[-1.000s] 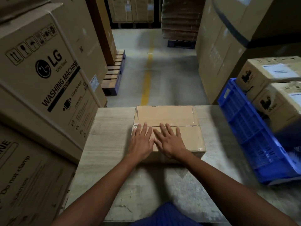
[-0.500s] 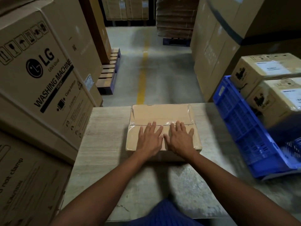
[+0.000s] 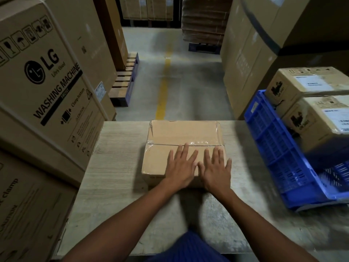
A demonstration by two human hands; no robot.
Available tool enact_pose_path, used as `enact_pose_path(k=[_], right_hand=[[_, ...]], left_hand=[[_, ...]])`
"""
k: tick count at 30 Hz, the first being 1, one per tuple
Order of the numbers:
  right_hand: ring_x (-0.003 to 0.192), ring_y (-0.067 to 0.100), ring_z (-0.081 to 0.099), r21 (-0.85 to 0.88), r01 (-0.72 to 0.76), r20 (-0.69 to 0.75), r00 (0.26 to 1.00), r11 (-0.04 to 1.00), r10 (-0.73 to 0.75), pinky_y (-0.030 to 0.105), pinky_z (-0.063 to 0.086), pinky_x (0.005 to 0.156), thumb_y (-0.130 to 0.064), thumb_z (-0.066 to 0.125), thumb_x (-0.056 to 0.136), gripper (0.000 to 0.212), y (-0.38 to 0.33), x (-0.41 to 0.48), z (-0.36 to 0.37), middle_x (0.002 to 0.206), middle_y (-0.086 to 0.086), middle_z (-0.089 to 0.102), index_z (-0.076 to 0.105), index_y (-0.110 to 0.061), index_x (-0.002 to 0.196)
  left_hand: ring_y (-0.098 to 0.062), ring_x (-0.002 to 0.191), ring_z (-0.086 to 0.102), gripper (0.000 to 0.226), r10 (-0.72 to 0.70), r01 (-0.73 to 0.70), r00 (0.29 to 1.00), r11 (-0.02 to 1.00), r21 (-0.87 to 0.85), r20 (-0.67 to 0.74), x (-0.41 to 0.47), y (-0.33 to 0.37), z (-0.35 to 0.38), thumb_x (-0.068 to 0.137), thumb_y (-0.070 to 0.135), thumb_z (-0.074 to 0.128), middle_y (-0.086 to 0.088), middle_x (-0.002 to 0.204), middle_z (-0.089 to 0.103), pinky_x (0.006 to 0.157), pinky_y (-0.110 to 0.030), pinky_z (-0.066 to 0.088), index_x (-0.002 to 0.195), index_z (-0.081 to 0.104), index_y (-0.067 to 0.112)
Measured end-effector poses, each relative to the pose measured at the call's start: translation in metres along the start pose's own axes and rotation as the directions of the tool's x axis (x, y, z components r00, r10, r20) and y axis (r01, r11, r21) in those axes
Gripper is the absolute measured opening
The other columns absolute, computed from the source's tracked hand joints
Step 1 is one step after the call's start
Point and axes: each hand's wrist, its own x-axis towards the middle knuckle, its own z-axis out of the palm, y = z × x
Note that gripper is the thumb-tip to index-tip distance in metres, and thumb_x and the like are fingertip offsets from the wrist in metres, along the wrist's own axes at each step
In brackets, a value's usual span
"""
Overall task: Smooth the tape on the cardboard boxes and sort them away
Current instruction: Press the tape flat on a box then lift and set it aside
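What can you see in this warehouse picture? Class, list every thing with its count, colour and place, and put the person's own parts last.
cardboard box: 1, brown, middle of the table
tape: clear, along the box's top seam and side edges
table: 1, pale grey, foreground
crate: 1, blue, at the table's right side
labelled boxes: 2, brown with white labels, far right, behind the crate's wall
LG carton: 1, brown with black print, left, on another carton
pallet: 1, wood and blue, floor behind, left
floor line: 1, yellow, down the aisle
left hand: flat on the box's near half
right hand: flat beside it, fingers spread
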Motion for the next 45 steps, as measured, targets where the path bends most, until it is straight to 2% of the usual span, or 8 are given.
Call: enact_pose_path(k=[8, 14, 20, 25, 32, 37, 40, 45], right_hand=[[0.148, 0.036, 0.024, -0.025, 0.021, -0.034, 0.999, 0.999, -0.021, 0.055, 0.032, 0.11, -0.065, 0.008, 0.089, 0.081, 0.005, 0.015, -0.014, 0.161, 0.019, 0.027, 0.036, -0.022, 0.151], [0.154, 0.036, 0.011, -0.034, 0.026, 0.007, 1.0, 0.999, -0.026, 0.062, 0.026, 0.113, -0.072, 0.003, 0.089, 0.087, 0.012, 0.024, -0.008, 0.166, 0.016, 0.015, 0.027, -0.024, 0.157], [0.137, 0.034, 0.033, -0.107, 0.081, 0.012, 0.997, 0.991, -0.08, 0.059, 0.033, 0.104, -0.071, 0.032, 0.094, 0.064, 0.017, 0.049, -0.029, 0.148, 0.012, 0.039, 0.046, -0.025, 0.136], [0.155, 0.033, -0.004, 0.031, 0.172, 0.09, 0.981, 0.985, -0.174, 0.055, 0.018, 0.121, -0.068, 0.023, 0.098, 0.074, 0.027, 0.063, -0.018, 0.169, 0.012, -0.001, 0.016, -0.027, 0.16], [0.134, 0.034, 0.034, -0.105, 0.195, 0.022, 0.981, 0.975, -0.194, 0.059, 0.038, 0.099, -0.078, 0.021, 0.092, 0.073, 0.022, 0.075, -0.035, 0.149, 0.014, 0.036, 0.037, -0.025, 0.14], [0.154, 0.038, -0.001, -0.082, 0.243, 0.154, 0.961, 0.967, -0.229, 0.066, 0.011, 0.119, -0.079, 0.019, 0.093, 0.087, 0.006, 0.096, -0.034, 0.169, 0.013, -0.003, 0.005, -0.027, 0.161], [0.154, 0.037, -0.009, -0.098, 0.26, 0.195, 0.952, 0.961, -0.237, 0.063, 0.002, 0.121, -0.078, 0.017, 0.094, 0.085, 0.001, 0.097, -0.024, 0.168, 0.012, -0.01, -0.002, -0.03, 0.161], [0.151, 0.048, 0.007, -0.114, 0.174, 0.245, 0.959, 0.978, -0.142, 0.068, 0.019, 0.113, -0.078, 0.032, 0.092, 0.088, -0.028, 0.11, -0.044, 0.167, 0.021, 0.005, 0.013, -0.025, 0.16]], left_hand=[[-0.028, 0.127, 0.039, 0.049, 0.019, -0.006, 0.995, 0.991, 0.131, -0.101, 0.017, -0.001, -0.018, 0.1, 0.046, 0.034, -0.006, 0.146, 0.041, 0.097, -0.05, 0.033, 0.147, 0.038, 0.03], [-0.027, 0.154, 0.002, 0.053, 0.012, -0.013, 1.0, 1.0, -0.025, -0.027, 0.027, -0.005, -0.005, 0.103, 0.047, 0.031, -0.005, 0.168, 0.007, 0.12, -0.06, 0.005, 0.153, 0.03, 0.03], [-0.028, 0.123, 0.041, 0.037, 0.064, -0.053, 0.991, 0.994, 0.097, -0.117, 0.052, -0.004, -0.03, 0.1, 0.043, 0.037, -0.007, 0.135, 0.048, 0.099, -0.05, 0.036, 0.129, 0.05, 0.025], [-0.028, 0.153, 0.007, 0.052, -0.022, 0.018, 0.998, 0.996, -0.088, -0.053, 0.054, 0.003, -0.008, 0.104, 0.048, 0.026, -0.009, 0.166, 0.013, 0.123, -0.054, 0.007, 0.152, 0.032, 0.027], [-0.027, 0.125, 0.043, 0.036, 0.068, -0.065, 0.986, 0.998, 0.023, -0.149, 0.072, -0.009, -0.029, 0.102, 0.041, 0.036, -0.006, 0.137, 0.048, 0.103, -0.044, 0.037, 0.131, 0.049, 0.023], [-0.033, 0.154, -0.006, 0.059, -0.162, 0.162, 0.986, 0.987, 0.0, -0.039, 0.074, -0.04, -0.029, 0.104, 0.054, 0.024, -0.007, 0.168, -0.003, 0.12, -0.06, 0.001, 0.158, 0.014, 0.032], [-0.041, 0.152, -0.006, 0.061, -0.258, 0.257, 0.966, 0.966, 0.019, 0.026, 0.075, -0.055, -0.028, 0.102, 0.059, 0.023, -0.008, 0.168, -0.006, 0.117, -0.069, 0.003, 0.158, 0.007, 0.04], [-0.041, 0.151, 0.005, 0.063, -0.232, 0.23, 0.972, 0.973, 0.035, 0.05, 0.085, -0.06, -0.044, 0.1, 0.062, 0.03, -0.01, 0.167, 0.005, 0.114, -0.069, 0.013, 0.157, 0.015, 0.04]])
